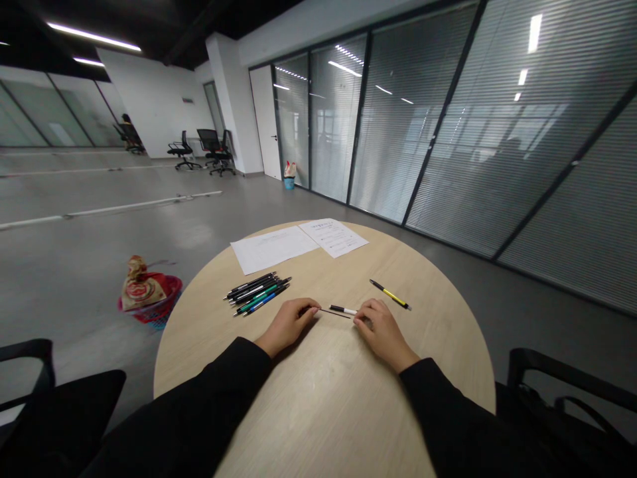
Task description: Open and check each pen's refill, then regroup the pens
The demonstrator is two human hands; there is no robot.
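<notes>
My left hand (293, 321) rests on the round wooden table (318, 411), closed, thumb and forefinger pinching one end of a thin dark rod (336, 314) like a pen refill. The rod's other end points at the fingertips of my right hand (382, 332). Those fingers are pressed together, and whatever is between them is hidden or too small to name. Just behind the rod is a white pen (350, 311) with a black end; its right part disappears behind my right hand. A yellow and black pen (391, 294) lies farther right.
Left of my hands lies a group of several pens (259, 292), black, green and blue. Two printed sheets (276, 247) lie along the far edge. A red basket (169, 295) with a paper bag stands on the floor at left. Black chairs (572, 378) flank the table.
</notes>
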